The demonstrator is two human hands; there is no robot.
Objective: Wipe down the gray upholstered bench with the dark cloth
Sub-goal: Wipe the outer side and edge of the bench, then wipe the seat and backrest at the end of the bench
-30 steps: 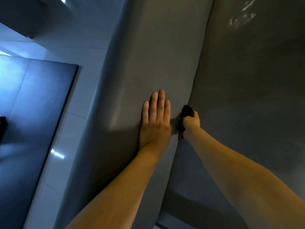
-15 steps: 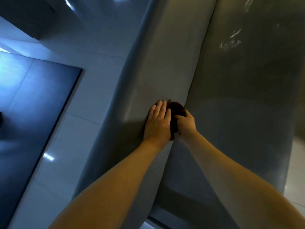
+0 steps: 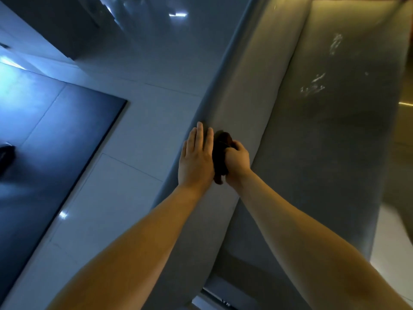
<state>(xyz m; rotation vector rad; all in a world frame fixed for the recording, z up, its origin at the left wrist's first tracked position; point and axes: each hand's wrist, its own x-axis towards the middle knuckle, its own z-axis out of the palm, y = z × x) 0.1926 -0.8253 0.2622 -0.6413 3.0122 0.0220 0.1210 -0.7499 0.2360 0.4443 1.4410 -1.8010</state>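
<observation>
Shifting leftward is the main change. Gray bench (image 3: 220,224) runs from 6 up to 1 o'clock, its pale rounded roll (image 3: 248,97) at centre w/ the darker seat panel (image 3: 324,164) on the 3 o'clock side and tiled floor (image 3: 134,135) at 9. L hand (image 3: 195,159) lies flat on the roll, fingers straight & together, holding nothing; 1 s back it sat mid-roll w/ fingers spread, now it's out by the roll's 9 o'clock edge. R hand (image 3: 238,163) is curled round the dark cloth (image 3: 220,153), bunched up. It was at the seam btwn roll & seat, now it's up on the roll, cloth touching the L hand's 3 o'clock side. So seam pass looks done and the roll is being wiped. Whitish smears (image 3: 312,87) at 1 o'clock on the seat sit well apart from the cloth, prob. not yet wiped.
</observation>
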